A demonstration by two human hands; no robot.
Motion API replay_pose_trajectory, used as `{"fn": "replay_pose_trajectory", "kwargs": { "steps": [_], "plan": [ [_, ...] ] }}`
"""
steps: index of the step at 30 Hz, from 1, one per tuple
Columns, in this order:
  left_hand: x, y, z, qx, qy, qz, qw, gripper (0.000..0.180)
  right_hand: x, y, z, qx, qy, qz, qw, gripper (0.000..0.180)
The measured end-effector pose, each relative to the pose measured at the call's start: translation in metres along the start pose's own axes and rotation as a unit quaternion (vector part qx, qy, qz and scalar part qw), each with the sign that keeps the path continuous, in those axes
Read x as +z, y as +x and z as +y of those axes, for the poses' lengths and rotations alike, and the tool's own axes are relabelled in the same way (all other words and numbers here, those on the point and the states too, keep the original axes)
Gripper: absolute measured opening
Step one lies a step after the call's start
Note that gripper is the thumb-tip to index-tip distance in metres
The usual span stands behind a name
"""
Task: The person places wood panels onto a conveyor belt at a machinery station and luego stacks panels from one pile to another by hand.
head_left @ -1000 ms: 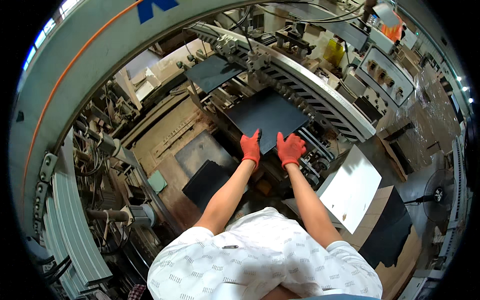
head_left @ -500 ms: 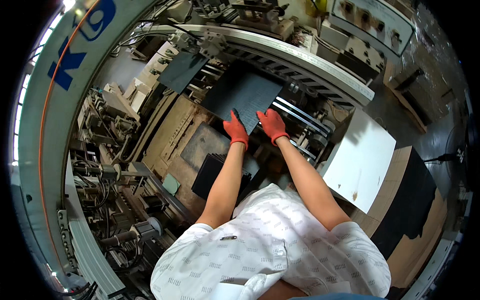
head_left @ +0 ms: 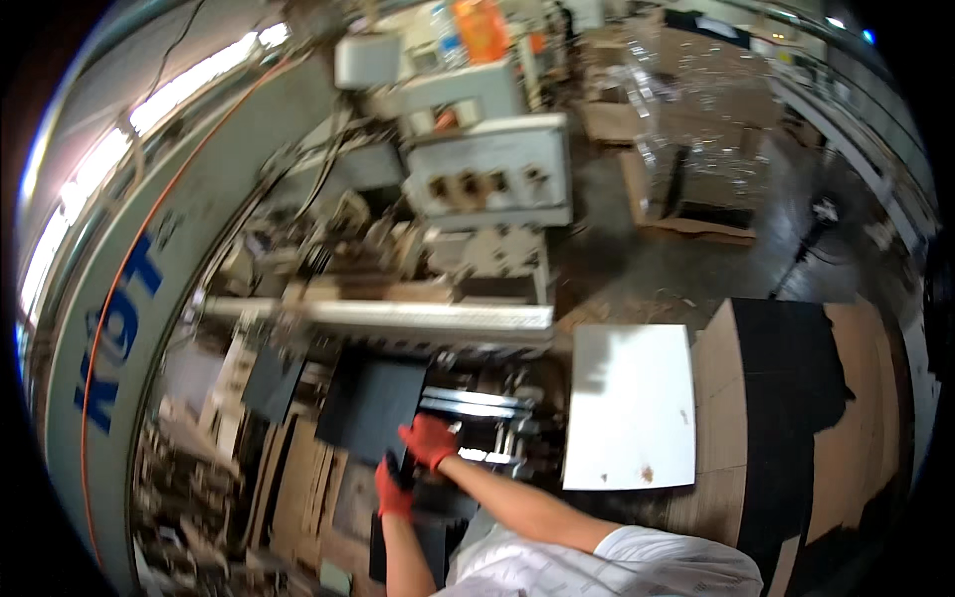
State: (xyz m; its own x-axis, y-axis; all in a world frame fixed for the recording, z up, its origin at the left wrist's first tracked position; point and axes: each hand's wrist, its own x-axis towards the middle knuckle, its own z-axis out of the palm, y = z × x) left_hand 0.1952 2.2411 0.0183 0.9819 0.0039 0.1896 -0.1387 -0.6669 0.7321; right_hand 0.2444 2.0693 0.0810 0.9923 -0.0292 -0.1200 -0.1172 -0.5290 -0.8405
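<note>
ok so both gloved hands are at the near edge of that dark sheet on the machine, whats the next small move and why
Probably a short push forward. The left hand and right hand, both in red gloves, sit at the near edge of the dark sheet, which lies flat on the machine bed with its far edge toward the pale rail. Whether the fingers actually grip the edge is too blurred to tell.

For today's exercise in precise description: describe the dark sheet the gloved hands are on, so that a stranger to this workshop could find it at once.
Start at the long pale machine rail running across the middle. Just below it lies a flat dark sheet, with the right hand in a red glove on its near edge and the left hand just below. Unlike the white board to its right, it is near-black and sits in the machine.
</note>
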Motion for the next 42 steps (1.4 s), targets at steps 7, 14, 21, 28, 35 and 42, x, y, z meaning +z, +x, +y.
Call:
{"fn": "replay_pose_trajectory", "kwargs": {
  "steps": [7, 14, 21, 28, 35, 42],
  "plan": [
    [-0.016, -0.002, 0.034, -0.126, -0.233, -0.019, 0.964, 0.028, 0.008, 0.003, 0.003, 0.011, -0.005, 0.013, 1.000, 0.056],
    [-0.009, -0.013, 0.058, -0.147, -0.162, 0.052, 0.974, 0.034, 0.005, -0.003, 0.006, -0.077, 0.019, 0.042, 0.996, 0.052],
    [0.009, -0.091, 0.031, -0.232, -0.242, 0.042, 0.941, 0.040, 0.000, 0.019, 0.025, -0.216, -0.049, -0.062, 0.973, 0.059],
    [0.037, -0.426, -0.083, -0.584, 0.029, -0.027, 0.811, 0.045, -0.010, 0.009, 0.052, -0.137, -0.129, 0.006, 0.982, 0.077],
    [0.081, -0.712, -0.073, -0.780, -0.033, 0.040, 0.624, 0.052, 0.012, 0.078, 0.102, -0.306, -0.207, 0.074, 0.926, 0.069],
    [0.072, -0.744, -0.032, -0.719, -0.085, 0.092, 0.684, 0.049, 0.136, -0.165, 0.044, -0.491, -0.093, -0.107, 0.860, 0.048]
  ]
}}
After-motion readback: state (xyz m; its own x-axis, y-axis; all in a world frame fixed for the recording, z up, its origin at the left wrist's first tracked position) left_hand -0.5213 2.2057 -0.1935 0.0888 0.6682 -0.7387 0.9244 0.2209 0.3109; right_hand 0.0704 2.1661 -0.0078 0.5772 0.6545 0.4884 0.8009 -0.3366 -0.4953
